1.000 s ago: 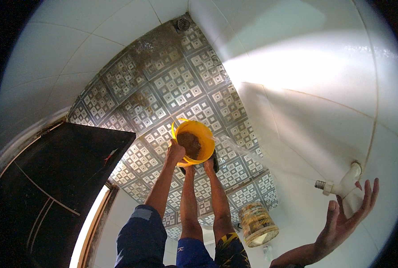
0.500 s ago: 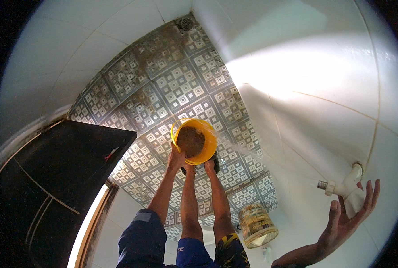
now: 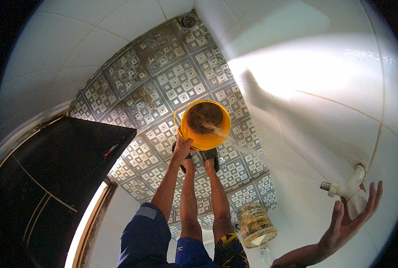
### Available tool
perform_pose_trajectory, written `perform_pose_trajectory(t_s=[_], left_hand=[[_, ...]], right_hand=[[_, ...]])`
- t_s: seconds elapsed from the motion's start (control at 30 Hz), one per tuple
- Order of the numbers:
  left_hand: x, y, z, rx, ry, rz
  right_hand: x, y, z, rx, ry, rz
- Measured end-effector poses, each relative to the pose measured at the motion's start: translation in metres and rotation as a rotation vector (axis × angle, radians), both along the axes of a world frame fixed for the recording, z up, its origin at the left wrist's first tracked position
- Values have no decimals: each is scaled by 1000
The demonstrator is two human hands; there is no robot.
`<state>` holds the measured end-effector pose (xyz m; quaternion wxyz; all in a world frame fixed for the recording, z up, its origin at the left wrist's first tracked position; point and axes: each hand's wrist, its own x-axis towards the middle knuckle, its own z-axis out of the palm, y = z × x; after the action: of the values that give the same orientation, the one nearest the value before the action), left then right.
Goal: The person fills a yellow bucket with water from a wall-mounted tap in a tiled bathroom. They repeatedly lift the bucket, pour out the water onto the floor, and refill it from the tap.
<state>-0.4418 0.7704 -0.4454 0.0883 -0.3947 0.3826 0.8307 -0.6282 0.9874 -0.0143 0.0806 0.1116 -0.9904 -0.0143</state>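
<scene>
My left hand [image 3: 183, 145] grips the side of a yellow bucket [image 3: 225, 127], held out above the tiled floor with its mouth facing me. Its inside bottom [image 3: 203, 117] looks brown and dirty. A thin water jet [image 3: 252, 154] sprays from the white tap [image 3: 351, 193] on the right wall into the bucket. Around that tap's lower part, my right hand [image 3: 347, 230] has its fingers and thumb stretched apart. The tap's body rests against or just before the palm; I cannot tell how firmly they touch.
A stained bucket [image 3: 254, 223] stands at the lower right of the patterned tile floor [image 3: 176, 85]. At the far corner sits a round drain [image 3: 188, 21]. A dark door [image 3: 60, 165] stands to my left. My feet in dark sandals [image 3: 211, 161] are below the yellow bucket.
My left hand has moved the yellow bucket up and to the right in the view, and the jet now reaches well inside it. My right hand stays at the tap.
</scene>
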Motion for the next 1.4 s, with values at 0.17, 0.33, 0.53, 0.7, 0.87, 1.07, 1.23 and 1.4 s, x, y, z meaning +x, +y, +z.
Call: perform_pose_trajectory(t_s=[0.17,0.33,0.53,0.7,0.87,1.07,1.23,1.4], left_hand=[[-2,10,-3,9,-173,-47],[11,24,-20,39,-121,38],[28,34,-25,-585,-347,-453],[7,36,33,-713,-333,-542],[16,21,69,-817,-355,-666],[16,1,70,-766,-326,-627],[8,-7,63,-662,-147,-427],[-6,-5,56,-368,15,-116]], right_hand=[[0,2,0,46,7,-10],[0,2,0,25,-1,11],[-1,3,0,17,-11,52],[0,6,2,21,-9,33],[1,1,-1,-47,-12,43],[-1,1,0,18,2,47],[0,3,-1,28,8,66],[0,-1,-1,5,4,40]])
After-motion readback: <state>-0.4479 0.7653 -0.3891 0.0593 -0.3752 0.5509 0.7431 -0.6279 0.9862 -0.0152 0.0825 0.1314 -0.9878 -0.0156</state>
